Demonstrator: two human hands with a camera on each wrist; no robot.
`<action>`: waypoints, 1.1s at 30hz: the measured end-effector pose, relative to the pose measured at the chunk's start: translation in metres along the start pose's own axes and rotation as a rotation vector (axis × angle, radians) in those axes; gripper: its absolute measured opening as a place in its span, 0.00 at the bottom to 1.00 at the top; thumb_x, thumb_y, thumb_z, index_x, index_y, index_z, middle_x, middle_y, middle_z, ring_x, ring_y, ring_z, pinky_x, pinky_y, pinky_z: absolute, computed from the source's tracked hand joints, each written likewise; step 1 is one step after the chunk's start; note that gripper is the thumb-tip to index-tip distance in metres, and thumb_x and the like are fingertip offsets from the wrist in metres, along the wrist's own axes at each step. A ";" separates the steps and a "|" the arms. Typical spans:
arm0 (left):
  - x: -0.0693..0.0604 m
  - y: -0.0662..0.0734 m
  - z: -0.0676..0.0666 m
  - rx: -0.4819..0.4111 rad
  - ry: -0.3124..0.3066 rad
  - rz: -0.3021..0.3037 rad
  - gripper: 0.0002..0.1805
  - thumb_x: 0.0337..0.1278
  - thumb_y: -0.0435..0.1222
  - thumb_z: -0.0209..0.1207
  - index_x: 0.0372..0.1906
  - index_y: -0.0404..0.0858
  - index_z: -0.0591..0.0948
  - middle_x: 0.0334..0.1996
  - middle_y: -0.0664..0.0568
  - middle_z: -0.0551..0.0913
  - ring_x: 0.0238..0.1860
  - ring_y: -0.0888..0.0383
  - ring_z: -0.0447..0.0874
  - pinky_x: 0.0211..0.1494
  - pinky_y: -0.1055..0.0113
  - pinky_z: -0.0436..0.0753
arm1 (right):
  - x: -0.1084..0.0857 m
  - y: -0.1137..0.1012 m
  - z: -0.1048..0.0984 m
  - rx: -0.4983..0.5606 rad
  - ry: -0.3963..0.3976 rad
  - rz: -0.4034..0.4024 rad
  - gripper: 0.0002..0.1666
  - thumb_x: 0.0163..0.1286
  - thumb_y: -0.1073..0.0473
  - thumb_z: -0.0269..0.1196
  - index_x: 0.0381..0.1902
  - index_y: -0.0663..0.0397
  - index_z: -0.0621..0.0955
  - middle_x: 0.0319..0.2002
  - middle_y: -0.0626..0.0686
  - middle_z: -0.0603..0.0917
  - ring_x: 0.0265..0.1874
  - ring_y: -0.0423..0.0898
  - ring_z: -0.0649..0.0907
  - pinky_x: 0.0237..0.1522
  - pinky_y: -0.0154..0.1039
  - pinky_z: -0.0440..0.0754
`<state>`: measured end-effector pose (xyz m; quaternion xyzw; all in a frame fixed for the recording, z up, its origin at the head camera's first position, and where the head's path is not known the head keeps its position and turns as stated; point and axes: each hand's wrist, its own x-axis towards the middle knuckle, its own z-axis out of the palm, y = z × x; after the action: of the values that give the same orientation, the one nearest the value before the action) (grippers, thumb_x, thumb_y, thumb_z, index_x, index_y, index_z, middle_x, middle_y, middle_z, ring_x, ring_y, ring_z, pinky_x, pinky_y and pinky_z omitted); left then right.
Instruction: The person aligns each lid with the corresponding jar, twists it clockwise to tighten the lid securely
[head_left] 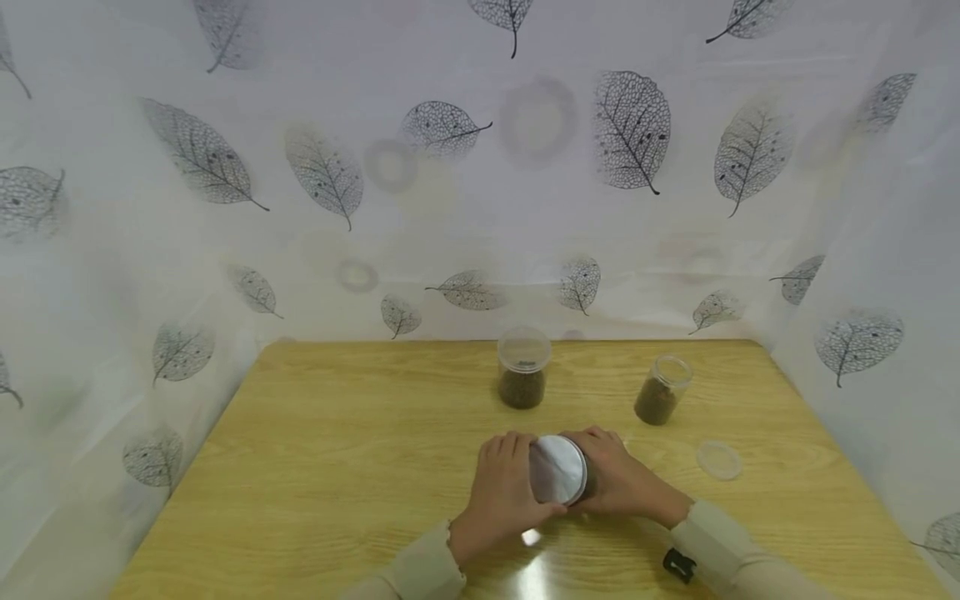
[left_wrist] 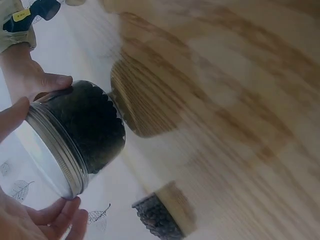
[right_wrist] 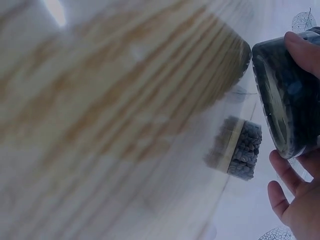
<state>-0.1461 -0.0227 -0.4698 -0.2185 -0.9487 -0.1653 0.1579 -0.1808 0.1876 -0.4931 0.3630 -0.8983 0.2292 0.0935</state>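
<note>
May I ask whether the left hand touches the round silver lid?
Touching: in the left wrist view, the left hand holds fingertips against the round silver lid.

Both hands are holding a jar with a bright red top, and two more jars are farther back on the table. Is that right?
Not quite: the top is silver, not red, as the head view shows. The left hand and right hand do hold that jar, and two more jars, a wider one and a narrower one, are farther back on the table.
</note>
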 end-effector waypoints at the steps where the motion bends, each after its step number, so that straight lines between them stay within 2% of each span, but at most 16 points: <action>1: 0.001 -0.002 0.000 -0.002 0.000 0.018 0.50 0.18 0.64 0.72 0.53 0.40 0.72 0.47 0.53 0.77 0.50 0.55 0.74 0.58 0.58 0.73 | 0.000 0.000 0.000 -0.001 0.002 -0.003 0.56 0.33 0.33 0.76 0.59 0.52 0.72 0.52 0.45 0.79 0.50 0.43 0.73 0.49 0.44 0.69; 4: 0.005 -0.009 0.001 -0.021 0.000 0.108 0.51 0.17 0.63 0.73 0.54 0.41 0.71 0.48 0.54 0.76 0.51 0.56 0.74 0.59 0.58 0.73 | 0.001 0.000 -0.002 0.002 -0.002 -0.014 0.56 0.32 0.37 0.77 0.59 0.52 0.72 0.52 0.45 0.79 0.50 0.43 0.73 0.49 0.44 0.69; 7: 0.010 -0.019 0.002 -0.043 -0.003 0.233 0.51 0.16 0.61 0.75 0.55 0.41 0.71 0.50 0.54 0.76 0.52 0.57 0.73 0.61 0.59 0.72 | 0.001 0.001 -0.004 0.005 -0.009 -0.028 0.56 0.30 0.40 0.79 0.59 0.53 0.72 0.52 0.45 0.79 0.50 0.43 0.73 0.49 0.45 0.69; 12: 0.021 -0.032 0.001 -0.014 -0.027 0.427 0.52 0.17 0.59 0.75 0.57 0.41 0.71 0.53 0.55 0.75 0.54 0.58 0.71 0.62 0.61 0.70 | 0.002 0.000 -0.006 0.018 -0.024 -0.045 0.56 0.28 0.44 0.80 0.59 0.54 0.72 0.51 0.45 0.79 0.49 0.44 0.73 0.48 0.43 0.69; 15: 0.025 -0.035 -0.002 0.005 -0.057 0.495 0.52 0.18 0.58 0.76 0.58 0.42 0.71 0.54 0.55 0.75 0.54 0.58 0.71 0.62 0.61 0.70 | 0.002 0.000 -0.006 0.028 -0.035 -0.046 0.57 0.28 0.45 0.81 0.59 0.52 0.72 0.52 0.44 0.78 0.49 0.43 0.72 0.48 0.43 0.69; 18: 0.027 -0.036 -0.006 0.014 -0.086 0.521 0.52 0.19 0.57 0.76 0.59 0.42 0.70 0.55 0.55 0.74 0.55 0.57 0.70 0.62 0.61 0.69 | 0.002 -0.001 -0.006 0.026 -0.040 -0.045 0.57 0.28 0.44 0.80 0.59 0.52 0.71 0.52 0.44 0.78 0.49 0.42 0.72 0.48 0.43 0.69; 21: 0.027 -0.036 -0.006 0.028 -0.098 0.513 0.53 0.19 0.57 0.76 0.60 0.42 0.69 0.56 0.54 0.74 0.55 0.57 0.70 0.63 0.60 0.68 | 0.002 -0.001 -0.005 0.020 -0.039 -0.042 0.57 0.28 0.44 0.80 0.59 0.52 0.71 0.51 0.44 0.78 0.49 0.42 0.72 0.48 0.43 0.69; 24: 0.023 -0.035 -0.004 0.043 -0.074 0.457 0.56 0.17 0.61 0.74 0.61 0.41 0.68 0.57 0.54 0.74 0.56 0.57 0.70 0.64 0.59 0.68 | 0.002 -0.001 -0.005 0.017 -0.037 -0.034 0.57 0.28 0.44 0.80 0.59 0.53 0.71 0.51 0.45 0.78 0.49 0.42 0.73 0.48 0.44 0.70; 26: 0.018 -0.032 -0.002 0.037 -0.049 0.378 0.57 0.16 0.64 0.73 0.61 0.40 0.68 0.57 0.54 0.73 0.56 0.57 0.71 0.64 0.58 0.69 | 0.002 -0.002 -0.005 0.021 -0.035 -0.028 0.56 0.28 0.44 0.80 0.59 0.53 0.72 0.51 0.46 0.78 0.49 0.43 0.73 0.48 0.44 0.70; 29: 0.008 -0.021 0.000 0.013 -0.010 0.225 0.59 0.16 0.68 0.70 0.60 0.39 0.68 0.55 0.53 0.74 0.55 0.56 0.72 0.61 0.57 0.71 | 0.001 -0.002 -0.005 0.018 -0.033 -0.017 0.56 0.29 0.44 0.80 0.59 0.54 0.72 0.51 0.47 0.79 0.48 0.43 0.73 0.48 0.44 0.70; 31: 0.002 -0.013 -0.001 -0.019 0.007 0.125 0.57 0.16 0.68 0.70 0.59 0.39 0.69 0.52 0.53 0.75 0.53 0.55 0.74 0.59 0.57 0.72 | 0.001 -0.002 -0.005 0.018 -0.034 -0.008 0.55 0.30 0.43 0.79 0.59 0.55 0.72 0.51 0.47 0.79 0.48 0.42 0.73 0.48 0.44 0.69; 33: -0.003 -0.005 -0.001 -0.017 0.017 0.054 0.56 0.16 0.68 0.70 0.57 0.39 0.69 0.49 0.52 0.76 0.51 0.54 0.74 0.58 0.57 0.73 | 0.000 -0.003 -0.004 0.014 -0.035 -0.001 0.56 0.30 0.43 0.79 0.59 0.54 0.72 0.51 0.46 0.79 0.48 0.42 0.73 0.48 0.45 0.69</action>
<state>-0.1461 -0.0286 -0.4712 -0.2440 -0.9396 -0.1708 0.1684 -0.1793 0.1877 -0.4882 0.3681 -0.8980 0.2291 0.0751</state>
